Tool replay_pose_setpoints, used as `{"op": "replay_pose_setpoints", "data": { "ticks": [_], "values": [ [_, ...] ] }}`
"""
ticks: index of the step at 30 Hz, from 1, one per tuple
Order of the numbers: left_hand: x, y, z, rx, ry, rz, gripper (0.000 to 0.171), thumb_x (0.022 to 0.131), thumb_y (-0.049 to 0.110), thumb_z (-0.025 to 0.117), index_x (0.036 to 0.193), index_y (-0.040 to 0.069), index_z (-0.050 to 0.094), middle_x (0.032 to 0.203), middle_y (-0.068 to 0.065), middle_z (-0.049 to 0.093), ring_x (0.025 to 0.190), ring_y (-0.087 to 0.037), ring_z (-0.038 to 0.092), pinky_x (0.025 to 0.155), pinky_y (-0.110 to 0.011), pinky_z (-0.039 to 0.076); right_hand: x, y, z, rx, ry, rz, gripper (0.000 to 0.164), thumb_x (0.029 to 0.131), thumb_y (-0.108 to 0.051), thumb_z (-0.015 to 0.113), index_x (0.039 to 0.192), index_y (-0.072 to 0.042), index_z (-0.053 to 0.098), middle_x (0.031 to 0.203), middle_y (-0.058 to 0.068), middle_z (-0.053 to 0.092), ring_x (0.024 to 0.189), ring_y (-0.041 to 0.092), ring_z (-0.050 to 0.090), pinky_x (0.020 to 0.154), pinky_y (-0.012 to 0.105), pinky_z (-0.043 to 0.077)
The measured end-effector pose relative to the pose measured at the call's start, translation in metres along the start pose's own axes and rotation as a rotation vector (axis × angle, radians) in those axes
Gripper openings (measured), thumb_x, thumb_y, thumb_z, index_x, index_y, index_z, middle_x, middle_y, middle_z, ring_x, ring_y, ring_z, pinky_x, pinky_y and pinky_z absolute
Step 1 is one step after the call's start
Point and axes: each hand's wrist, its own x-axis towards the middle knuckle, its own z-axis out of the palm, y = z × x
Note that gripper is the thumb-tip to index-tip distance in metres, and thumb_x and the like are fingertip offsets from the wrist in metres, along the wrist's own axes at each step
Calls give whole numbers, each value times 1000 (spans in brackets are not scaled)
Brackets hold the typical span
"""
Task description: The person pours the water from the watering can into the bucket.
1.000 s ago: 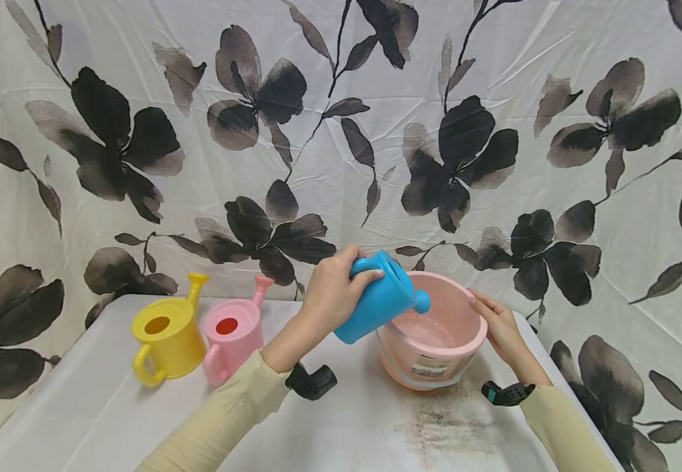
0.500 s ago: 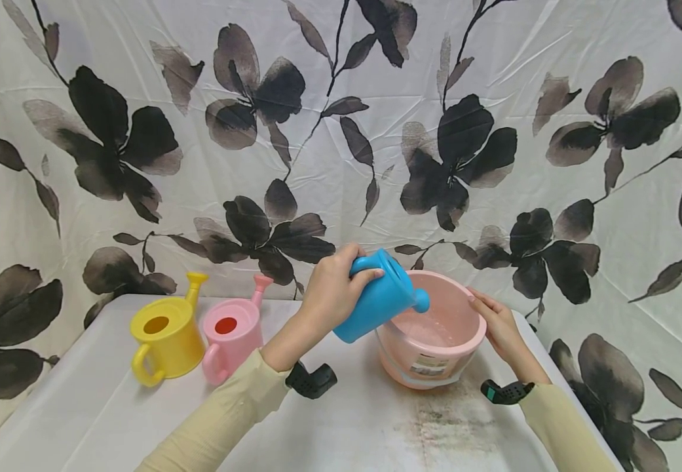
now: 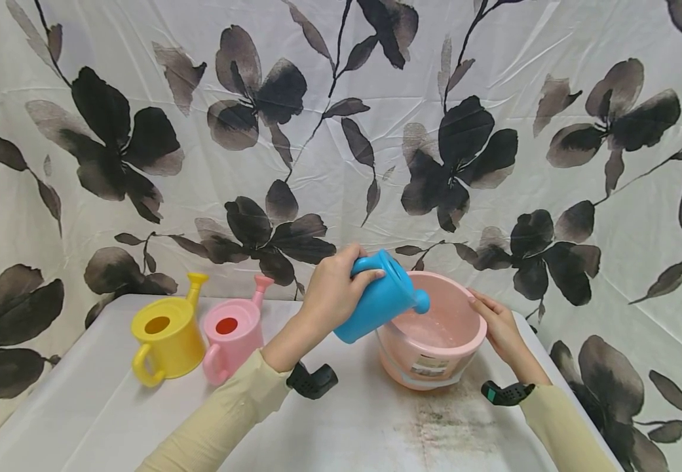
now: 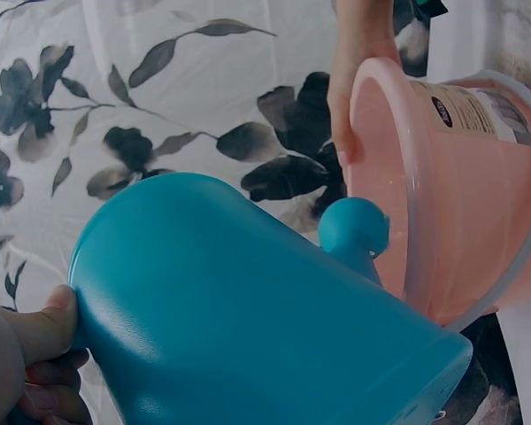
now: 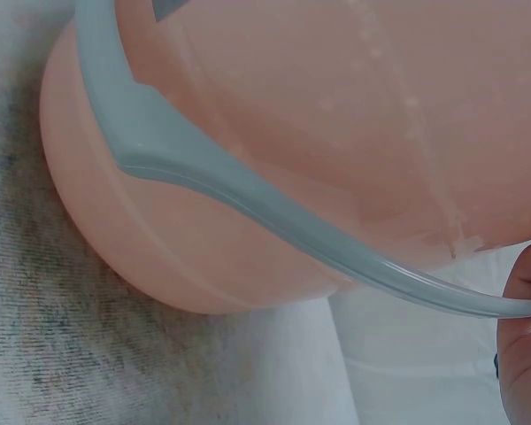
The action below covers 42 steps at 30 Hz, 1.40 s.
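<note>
In the head view my left hand (image 3: 336, 288) grips the handle of a blue watering can (image 3: 373, 303). The can is held off the table, tilted right, its round spout head over the left rim of a pink bucket (image 3: 432, 354). No stream from the spout can be made out. My right hand (image 3: 501, 328) holds the bucket's right rim; in the right wrist view its fingers (image 5: 527, 341) lie against the outside by the grey bail handle (image 5: 248, 190). The left wrist view has the blue can (image 4: 221, 301) large, with the bucket (image 4: 469, 195) behind its spout.
To the left stand a yellow watering can (image 3: 175, 341) and a pink watering can (image 3: 240, 337), spouts pointing back. The white table (image 3: 341, 432) carries a brownish stain (image 3: 447, 423) before the bucket. A floral curtain (image 3: 341, 131) hangs behind.
</note>
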Motion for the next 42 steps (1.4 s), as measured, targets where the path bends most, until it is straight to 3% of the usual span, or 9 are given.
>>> {"op": "replay_pose_setpoints", "data": {
  "ticks": [10, 23, 42],
  "values": [
    [-1, -2, 2, 1, 5, 3, 21, 88, 26, 69, 91, 9, 57, 69, -6, 55, 70, -20, 61, 62, -33, 48, -1, 1, 0, -14, -13, -13, 63, 101, -32, 49, 147, 5, 27, 109, -25, 55, 100, -16, 54, 84, 10, 48],
    [-4, -2, 3, 13, 8, 3, 21, 89, 26, 69, 93, 8, 58, 80, -10, 65, 78, -25, 68, 67, -39, 54, -1, 1, -1, -1, -5, -7, 63, 101, -31, 50, 147, 5, 28, 105, -27, 56, 99, -16, 55, 83, 10, 48],
    [-3, -1, 4, 9, 5, 14, 21, 88, 26, 69, 92, 8, 58, 72, -7, 60, 74, -23, 66, 63, -35, 51, -1, 0, -1, -5, -4, -4, 64, 100, -31, 50, 147, 6, 28, 107, -25, 57, 98, -15, 56, 83, 10, 48]
  ]
}}
